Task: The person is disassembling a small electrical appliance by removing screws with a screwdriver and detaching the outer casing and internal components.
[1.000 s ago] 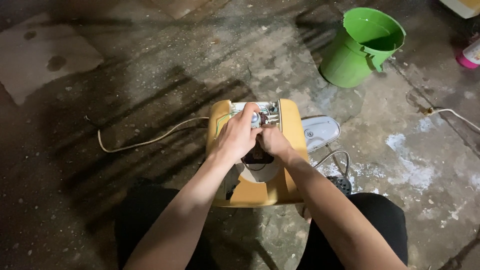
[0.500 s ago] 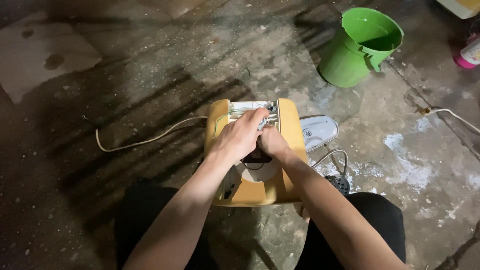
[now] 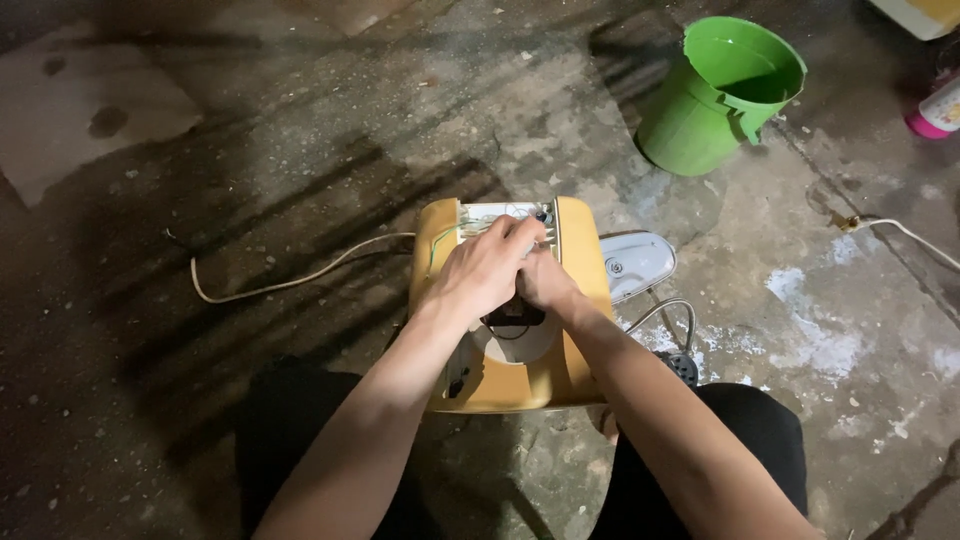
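A yellow boxy appliance lies opened on the concrete floor between my knees, with a white inner panel and thin wires at its far end. My left hand rests on top of that panel, fingers curled over the wires near a dark knob. My right hand is tucked just beside and partly under the left, fingers closed on something small inside that I cannot make out. A pale cord runs from the appliance to the left.
A green plastic bucket stands at the far right. A grey-white oval cover lies right of the appliance, with a thin cable and a dark round part near my right knee. A pink-based bottle sits at the right edge.
Both hands have slid a little further over the far panel, covering more of the wires and metal parts. The appliance has not moved.
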